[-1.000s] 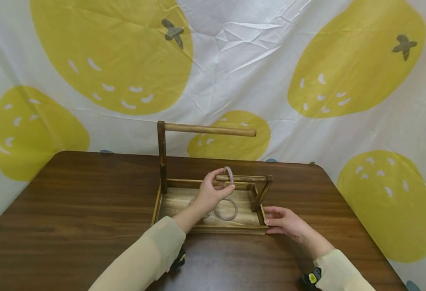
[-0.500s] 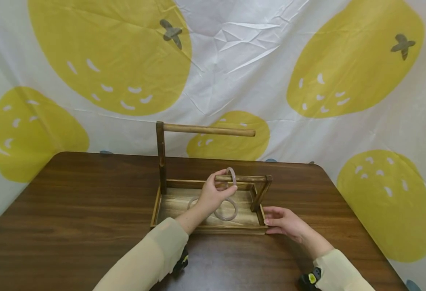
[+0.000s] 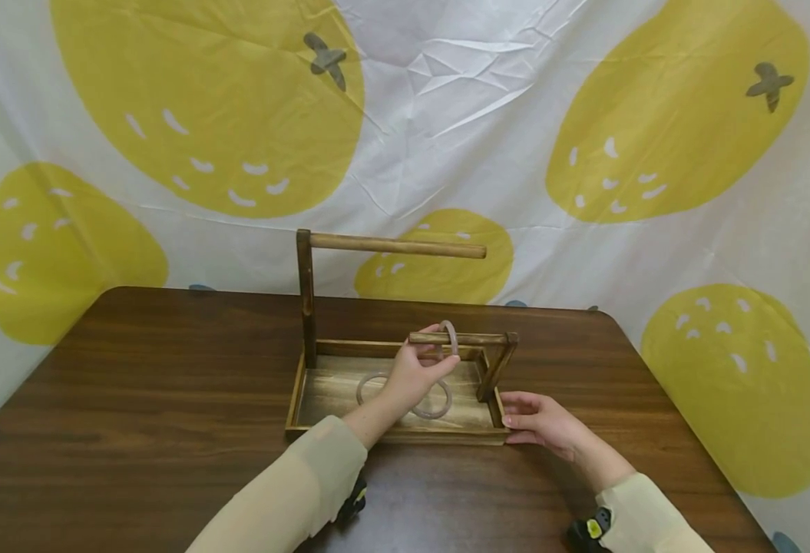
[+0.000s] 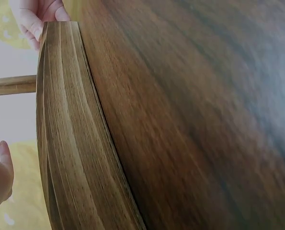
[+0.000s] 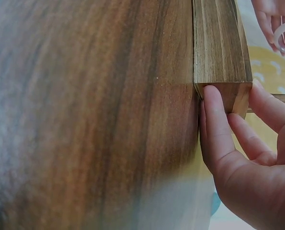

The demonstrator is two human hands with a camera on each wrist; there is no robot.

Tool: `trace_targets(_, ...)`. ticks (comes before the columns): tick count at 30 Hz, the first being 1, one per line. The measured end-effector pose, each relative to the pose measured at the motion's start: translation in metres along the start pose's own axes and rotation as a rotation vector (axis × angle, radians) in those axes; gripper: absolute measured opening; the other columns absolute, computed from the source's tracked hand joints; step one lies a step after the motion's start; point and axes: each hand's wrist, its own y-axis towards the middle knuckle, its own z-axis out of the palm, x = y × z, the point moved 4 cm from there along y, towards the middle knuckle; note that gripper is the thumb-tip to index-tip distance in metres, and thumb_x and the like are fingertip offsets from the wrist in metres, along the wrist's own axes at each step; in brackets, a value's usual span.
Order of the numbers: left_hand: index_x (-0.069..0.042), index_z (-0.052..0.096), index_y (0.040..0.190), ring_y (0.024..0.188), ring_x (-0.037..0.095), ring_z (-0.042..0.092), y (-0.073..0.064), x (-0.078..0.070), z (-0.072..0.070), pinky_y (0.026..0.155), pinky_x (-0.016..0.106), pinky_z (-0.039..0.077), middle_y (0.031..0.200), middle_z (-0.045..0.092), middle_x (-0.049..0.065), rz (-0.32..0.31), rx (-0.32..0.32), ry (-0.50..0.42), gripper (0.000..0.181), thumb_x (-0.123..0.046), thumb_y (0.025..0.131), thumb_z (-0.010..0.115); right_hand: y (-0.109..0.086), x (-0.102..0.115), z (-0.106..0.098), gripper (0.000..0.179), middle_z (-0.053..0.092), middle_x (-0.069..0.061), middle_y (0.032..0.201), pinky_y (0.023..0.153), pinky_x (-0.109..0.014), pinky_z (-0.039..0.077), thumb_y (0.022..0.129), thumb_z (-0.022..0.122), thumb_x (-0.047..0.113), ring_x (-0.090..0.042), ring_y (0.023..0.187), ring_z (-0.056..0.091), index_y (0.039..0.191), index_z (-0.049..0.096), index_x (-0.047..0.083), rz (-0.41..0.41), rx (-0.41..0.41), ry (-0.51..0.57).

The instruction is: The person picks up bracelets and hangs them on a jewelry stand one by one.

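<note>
Head view: left hand (image 3: 411,376) pinching one ring (image 3: 454,338), shifted rightward; right hand (image 3: 543,422) unclenched, touching one tray (image 3: 460,438); two loose rings (image 3: 449,399) inside.

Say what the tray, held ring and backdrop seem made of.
Tray: brown, stained-looking wood, by its streaked grain. Held ring: perhaps smooth plastic or glass, being pale and faintly translucent. Backdrop: slightly glossy printed fabric or plastic sheet, judging by its creases and highlights.

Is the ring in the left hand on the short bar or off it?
On: the ring loops around the short bar, whose free end shows beyond it. The left hand holds the ring there.
</note>
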Motion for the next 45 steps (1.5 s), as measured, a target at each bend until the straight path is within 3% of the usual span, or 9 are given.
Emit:
trace_targets(5,-0.009,0.044,0.138,0.104,0.035,0.061,0.001,0.0,0.007,0.085,0.042,0.054,0.13,0.048,0.026,-0.003,0.003,0.009,0.055,-0.021,0.088,0.064,0.0,-0.001,-0.001,0.064,0.049,-0.03,0.125,0.083,-0.034,0.055,0.092,0.058,0.008,-0.011,0.095,0.061,0.138,0.022,-0.019,-0.003,0.005,0.001)
trace_targets(11,-0.012,0.046,0.137,0.108,0.036,0.059,0.001,-0.003,0.014,0.088,0.041,0.052,0.133,0.047,0.027,-0.03,0.001,0.019,0.055,-0.023,0.087,0.066,0.0,-0.001,-0.003,0.066,0.055,-0.02,0.12,0.083,-0.034,0.055,0.091,0.06,0.011,-0.011,0.095,0.061,0.138,0.024,-0.018,0.005,0.002,0.004)
trace_targets(17,-0.009,0.047,0.136,0.109,0.039,0.058,0.005,0.0,0.02,0.089,0.042,0.052,0.131,0.049,0.029,-0.031,0.002,0.011,0.055,-0.021,0.086,0.065,0.0,0.0,-0.001,0.063,0.05,-0.028,0.125,0.084,-0.034,0.055,0.092,0.057,0.008,-0.011,0.095,0.061,0.138,0.023,-0.018,0.0,0.012,0.002)
trace_targets(27,-0.008,0.047,0.136,0.107,0.038,0.059,0.006,0.001,0.025,0.087,0.039,0.053,0.129,0.05,0.028,-0.033,0.017,-0.001,0.055,-0.02,0.085,0.066,0.0,0.001,0.0,0.063,0.051,-0.027,0.124,0.083,-0.034,0.055,0.092,0.056,0.007,-0.01,0.095,0.06,0.138,0.023,-0.018,0.004,0.012,-0.002)
trace_targets(36,-0.01,0.046,0.137,0.112,0.037,0.056,0.007,0.001,0.031,0.09,0.041,0.051,0.132,0.05,0.024,-0.069,0.041,0.017,0.058,-0.023,0.085,0.067,-0.001,0.001,-0.001,0.063,0.05,-0.027,0.124,0.083,-0.034,0.055,0.092,0.056,0.007,-0.01,0.095,0.06,0.138,0.022,-0.019,0.006,0.012,-0.002)
trace_targets(42,-0.008,0.046,0.136,0.116,0.033,0.056,0.007,0.002,0.033,0.093,0.04,0.05,0.136,0.049,0.019,-0.125,0.057,0.047,0.06,-0.031,0.085,0.067,0.0,0.001,0.0,0.063,0.048,-0.03,0.126,0.084,-0.034,0.055,0.092,0.057,0.008,-0.01,0.095,0.06,0.138,0.022,-0.018,0.008,0.006,-0.002)
trace_targets(45,-0.012,0.044,0.138,0.117,0.034,0.055,0.007,0.001,0.034,0.094,0.041,0.049,0.136,0.048,0.019,-0.12,0.07,0.037,0.061,-0.032,0.086,0.067,0.0,0.001,0.0,0.063,0.047,-0.03,0.126,0.084,-0.035,0.055,0.092,0.057,0.008,-0.01,0.095,0.06,0.138,0.022,-0.019,0.006,0.007,-0.005)
